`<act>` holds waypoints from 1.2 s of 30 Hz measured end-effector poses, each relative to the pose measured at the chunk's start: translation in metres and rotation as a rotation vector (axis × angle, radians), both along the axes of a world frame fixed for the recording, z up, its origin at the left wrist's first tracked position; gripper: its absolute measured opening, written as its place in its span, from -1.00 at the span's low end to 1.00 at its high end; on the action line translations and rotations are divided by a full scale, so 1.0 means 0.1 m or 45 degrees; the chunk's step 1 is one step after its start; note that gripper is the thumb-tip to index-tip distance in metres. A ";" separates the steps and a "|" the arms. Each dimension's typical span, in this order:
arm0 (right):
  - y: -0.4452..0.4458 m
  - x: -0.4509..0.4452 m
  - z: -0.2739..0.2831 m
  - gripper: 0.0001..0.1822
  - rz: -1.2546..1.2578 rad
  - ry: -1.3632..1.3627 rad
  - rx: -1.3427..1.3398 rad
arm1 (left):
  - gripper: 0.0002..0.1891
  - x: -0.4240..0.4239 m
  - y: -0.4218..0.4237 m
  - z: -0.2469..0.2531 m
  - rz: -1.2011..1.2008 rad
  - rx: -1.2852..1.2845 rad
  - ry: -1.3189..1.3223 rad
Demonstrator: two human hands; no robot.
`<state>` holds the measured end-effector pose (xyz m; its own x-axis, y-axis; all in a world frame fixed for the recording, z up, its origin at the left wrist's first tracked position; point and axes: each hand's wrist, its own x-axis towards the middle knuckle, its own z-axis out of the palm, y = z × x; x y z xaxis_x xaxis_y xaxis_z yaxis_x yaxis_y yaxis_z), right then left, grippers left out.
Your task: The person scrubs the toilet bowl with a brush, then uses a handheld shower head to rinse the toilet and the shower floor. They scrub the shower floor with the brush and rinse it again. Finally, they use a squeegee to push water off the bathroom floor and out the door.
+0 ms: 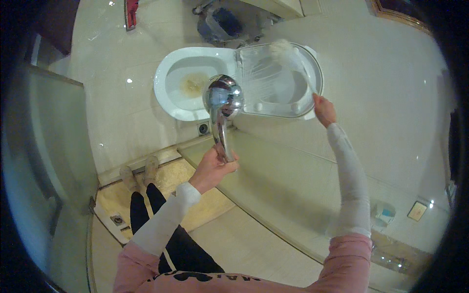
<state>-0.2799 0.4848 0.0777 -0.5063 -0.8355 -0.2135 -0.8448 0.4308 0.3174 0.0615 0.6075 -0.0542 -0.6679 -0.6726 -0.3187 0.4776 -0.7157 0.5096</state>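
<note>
My left hand [212, 169] grips the handle of a chrome shower head [224, 94], held in front of the toilet. Streams of water fan out from it onto the raised toilet seat and lid [256, 104]. My right hand [325, 110] is closed around the thin white handle of a toilet brush [306, 75]. Its pale bristle head lies against the upper part of the raised lid, partly blurred by spray. Left of the shower head is the white toilet bowl [160, 81], with yellowish-brown water or residue at its bottom.
A clear glass panel [278, 183] stands between me and the toilet. Frosted glass [58, 157] rises at left. Floor drains [203, 128] [117, 219] sit near the toilet and my feet. Behind the toilet is a dark bin-like container [223, 23]. A red object [131, 14] lies farther off.
</note>
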 end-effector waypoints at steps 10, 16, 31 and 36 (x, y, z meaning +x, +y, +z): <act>1.30 -0.08 0.91 -0.58 0.211 0.398 0.542 | -0.77 0.02 0.28 0.15 -0.184 -0.191 -0.240; 1.18 0.36 -0.26 -0.63 0.429 0.104 0.608 | -0.71 0.59 0.54 -0.29 -0.033 -0.049 -0.345; 2.22 3.15 -2.31 -0.55 -1.201 -1.608 -0.126 | -0.74 1.48 0.73 -1.21 0.396 0.459 -0.640; 2.68 3.48 -2.41 -0.60 -1.480 -1.884 -0.151 | -0.77 1.49 0.89 -1.44 0.366 0.500 -0.721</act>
